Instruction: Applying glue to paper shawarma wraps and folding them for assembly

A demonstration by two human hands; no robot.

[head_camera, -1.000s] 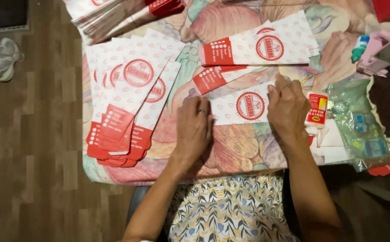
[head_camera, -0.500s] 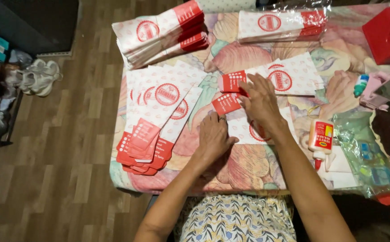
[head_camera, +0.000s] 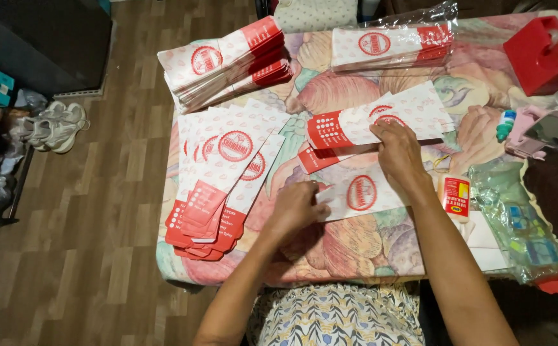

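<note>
Paper sleeve (head_camera: 356, 192), white with a red round mark, lies flat near the front of the table (head_camera: 356, 256), between the two hands. The left hand (head_camera: 295, 208) rests on its left end with the fingers curled down on the paper edge; whether they pinch it I cannot tell. The right hand (head_camera: 399, 154) lies flat, fingers stretched, pressing the far edge of this sleeve where a second sleeve (head_camera: 375, 122) and a third one (head_camera: 320, 157) overlap it.

From the left: one pair of pale shoes (head_camera: 51, 125) stands on the wooden floor. On the table one fanned pile (head_camera: 218, 173) of the same sleeves lies at the left edge, too many to count. Behind it lies one loose stack (head_camera: 228, 61), then one stack in a clear plastic bag (head_camera: 391, 45). Right of the right hand stands one glue bottle (head_camera: 455, 195). One red box (head_camera: 538, 54) sits at the far right corner. One clear bag (head_camera: 522, 224) near the right edge holds small things, not clear to me.
</note>
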